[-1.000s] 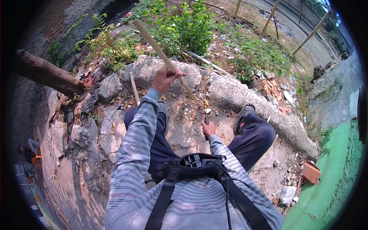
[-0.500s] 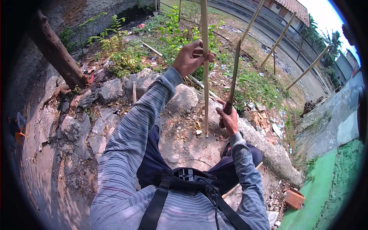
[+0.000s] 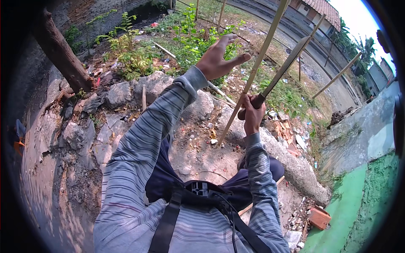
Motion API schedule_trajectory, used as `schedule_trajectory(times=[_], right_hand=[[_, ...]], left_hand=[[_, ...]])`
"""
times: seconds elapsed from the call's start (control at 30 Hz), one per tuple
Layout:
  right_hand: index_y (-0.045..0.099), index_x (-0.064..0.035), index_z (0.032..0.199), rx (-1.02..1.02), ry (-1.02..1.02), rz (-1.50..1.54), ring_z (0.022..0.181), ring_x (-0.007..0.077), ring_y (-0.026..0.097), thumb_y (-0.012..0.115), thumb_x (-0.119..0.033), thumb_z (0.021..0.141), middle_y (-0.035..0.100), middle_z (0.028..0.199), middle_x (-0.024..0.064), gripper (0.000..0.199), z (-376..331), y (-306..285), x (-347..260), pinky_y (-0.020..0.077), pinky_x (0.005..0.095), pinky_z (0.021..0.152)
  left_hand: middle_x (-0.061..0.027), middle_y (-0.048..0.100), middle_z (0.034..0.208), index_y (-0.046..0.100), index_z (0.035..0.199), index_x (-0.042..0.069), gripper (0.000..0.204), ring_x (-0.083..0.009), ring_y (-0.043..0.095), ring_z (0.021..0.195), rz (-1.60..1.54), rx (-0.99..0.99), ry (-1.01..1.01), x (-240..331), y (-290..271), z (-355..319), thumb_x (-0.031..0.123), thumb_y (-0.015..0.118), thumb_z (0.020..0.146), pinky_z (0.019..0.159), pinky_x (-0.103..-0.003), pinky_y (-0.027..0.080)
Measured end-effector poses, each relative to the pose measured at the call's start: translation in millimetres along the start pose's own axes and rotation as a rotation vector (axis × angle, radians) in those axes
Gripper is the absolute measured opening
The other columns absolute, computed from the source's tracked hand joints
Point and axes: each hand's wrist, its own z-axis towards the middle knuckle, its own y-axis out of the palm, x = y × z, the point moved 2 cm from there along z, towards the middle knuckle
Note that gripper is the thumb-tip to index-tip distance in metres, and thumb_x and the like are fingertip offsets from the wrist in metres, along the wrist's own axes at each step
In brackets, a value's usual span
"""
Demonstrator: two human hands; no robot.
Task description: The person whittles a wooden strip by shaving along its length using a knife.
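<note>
My left hand (image 3: 217,62) is raised with its fingers stretched and thumb apart, empty, just left of a long bamboo stick (image 3: 262,59). The stick slants up to the right, its lower end down by the ground in front of me. A machete (image 3: 282,71) with a dark handle is gripped in my right hand (image 3: 253,116), its long blade pointing up and right. The stick passes against the thumb side of that hand; whether the fingers also hold it, I cannot tell.
Broken concrete blocks (image 3: 198,105) and a rough slab edge (image 3: 303,181) lie ahead. Leafy plants (image 3: 190,38) grow beyond. A tree trunk (image 3: 59,55) leans at the left, several poles (image 3: 337,76) stand at far right, and a hollow orange brick (image 3: 319,218) lies by the green wall (image 3: 337,223).
My left hand has let go of the bamboo stick and opened. The stick's top has tilted right, against my right hand, which has risen while the machete blade has swung toward the right.
</note>
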Motion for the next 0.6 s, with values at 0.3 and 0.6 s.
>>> schedule_trajectory(times=[0.3,0.6], right_hand=[[0.05,-0.0123,0.087,0.155,-0.028,0.366,0.068,0.0108,0.056,0.074,-0.003,0.088,0.06,0.079,0.0022,0.026,45.4,-43.7,-30.2,0.0459,0.0236,0.063],[0.057,-0.0129,0.087,0.401,0.272,0.509,0.066,0.0095,0.057,0.079,-0.008,0.084,0.062,0.076,0.002,0.023,47.6,-85.7,45.2,0.047,0.0225,0.063]], left_hand=[[-0.0258,0.052,0.137,0.04,0.141,-0.002,0.086,-0.035,0.05,0.131,-0.091,-0.675,-0.288,-99.8,34.3,-167.5,0.065,0.058,0.09,0.11,-0.043,0.039],[-0.0139,0.067,0.115,0.044,0.14,0.005,0.05,-0.024,0.067,0.103,-0.577,-0.774,-0.63,-62.1,19.8,-235.4,0.039,0.051,0.103,0.09,-0.037,0.054]])
